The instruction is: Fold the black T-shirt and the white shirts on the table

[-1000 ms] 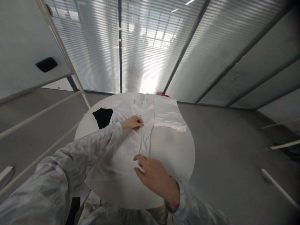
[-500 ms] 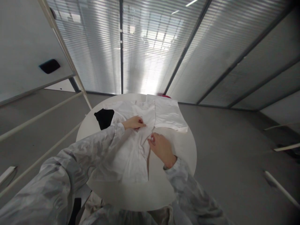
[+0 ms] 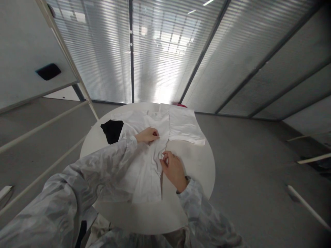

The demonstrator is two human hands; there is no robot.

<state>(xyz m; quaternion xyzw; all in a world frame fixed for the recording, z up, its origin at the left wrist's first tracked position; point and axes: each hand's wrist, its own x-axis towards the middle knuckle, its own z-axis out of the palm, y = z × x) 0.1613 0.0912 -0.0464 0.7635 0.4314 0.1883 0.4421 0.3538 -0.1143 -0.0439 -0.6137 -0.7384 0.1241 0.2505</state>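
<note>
A white short-sleeved shirt (image 3: pixel 148 184) is spread on a round white table (image 3: pixel 200 163), one sleeve reaching out to the right. My left hand (image 3: pixel 148 134) is closed in a pinch on the cloth near the shirt's middle. Closer to me, my right hand (image 3: pixel 175 169) pinches the shirt's right-hand front edge with thumb and forefinger. Wrinkles run through the fabric between the two hands. My left forearm covers part of the shirt's left side.
A black cloth-like item (image 3: pixel 112 131) lies left of the shirt on the table. Something red (image 3: pixel 182 105) shows behind the far edge. Pale rails (image 3: pixel 43 125) stand at left, and a ribbed translucent wall (image 3: pixel 160 69) rises beyond the table.
My right hand has slid a little toward me along the shirt's edge. My left hand keeps nearly the same spot on the cloth. The view has shifted slightly.
</note>
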